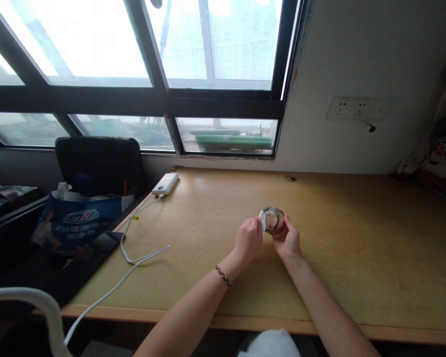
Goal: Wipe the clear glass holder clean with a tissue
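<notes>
Over the middle of the desk, both hands meet at a small clear glass (274,220), round and see-through, tipped on its side. My right hand (288,241) grips it from the right, with thumb and fingers around its wall. Against its left end, my left hand (250,239) is closed on a crumpled white wipe (262,219); whether this is paper or cloth I cannot tell. Part of the wipe is hidden by the left fingers. A braided bracelet (223,276) circles my left wrist.
A white power bank (165,184) lies at the wooden desk's (357,258) back left, its white cable (134,263) running over the left edge. Left of the desk stand a black chair (100,153) and a blue bag (78,223). Windows and a wall socket (357,108) are behind.
</notes>
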`<state>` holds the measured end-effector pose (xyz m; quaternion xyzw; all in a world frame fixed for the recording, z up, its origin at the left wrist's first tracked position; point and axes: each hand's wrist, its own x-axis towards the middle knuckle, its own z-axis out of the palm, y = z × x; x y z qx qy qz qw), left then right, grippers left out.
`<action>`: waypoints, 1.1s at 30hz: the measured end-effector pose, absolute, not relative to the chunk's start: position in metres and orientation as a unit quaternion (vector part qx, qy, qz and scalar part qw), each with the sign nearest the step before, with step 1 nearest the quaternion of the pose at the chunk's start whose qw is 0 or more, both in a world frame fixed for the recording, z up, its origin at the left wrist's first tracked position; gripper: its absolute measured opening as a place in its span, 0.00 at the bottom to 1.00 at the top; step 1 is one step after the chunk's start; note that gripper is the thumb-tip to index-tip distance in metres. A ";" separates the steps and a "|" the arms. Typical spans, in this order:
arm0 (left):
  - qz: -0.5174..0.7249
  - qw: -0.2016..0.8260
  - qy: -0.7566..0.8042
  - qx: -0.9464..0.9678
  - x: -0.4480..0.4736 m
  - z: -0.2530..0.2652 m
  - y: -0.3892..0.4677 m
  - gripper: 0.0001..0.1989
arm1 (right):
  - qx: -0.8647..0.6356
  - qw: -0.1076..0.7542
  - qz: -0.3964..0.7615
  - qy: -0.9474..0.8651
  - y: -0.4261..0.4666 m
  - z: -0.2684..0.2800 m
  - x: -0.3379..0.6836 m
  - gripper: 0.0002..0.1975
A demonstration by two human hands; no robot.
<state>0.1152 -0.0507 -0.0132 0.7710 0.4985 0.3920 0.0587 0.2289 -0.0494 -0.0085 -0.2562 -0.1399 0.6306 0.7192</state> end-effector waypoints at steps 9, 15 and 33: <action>0.382 0.129 0.515 0.756 0.121 -0.019 -0.058 0.10 | -0.236 0.721 0.637 -0.139 -0.049 -0.006 0.234 0.14; 0.405 0.197 0.461 0.764 0.121 -0.016 -0.062 0.09 | -0.277 0.716 0.611 -0.191 -0.047 -0.008 0.235 0.17; 0.490 0.304 0.433 0.693 0.123 -0.013 -0.065 0.14 | -0.362 0.683 0.519 -0.365 -0.056 -0.012 0.225 0.17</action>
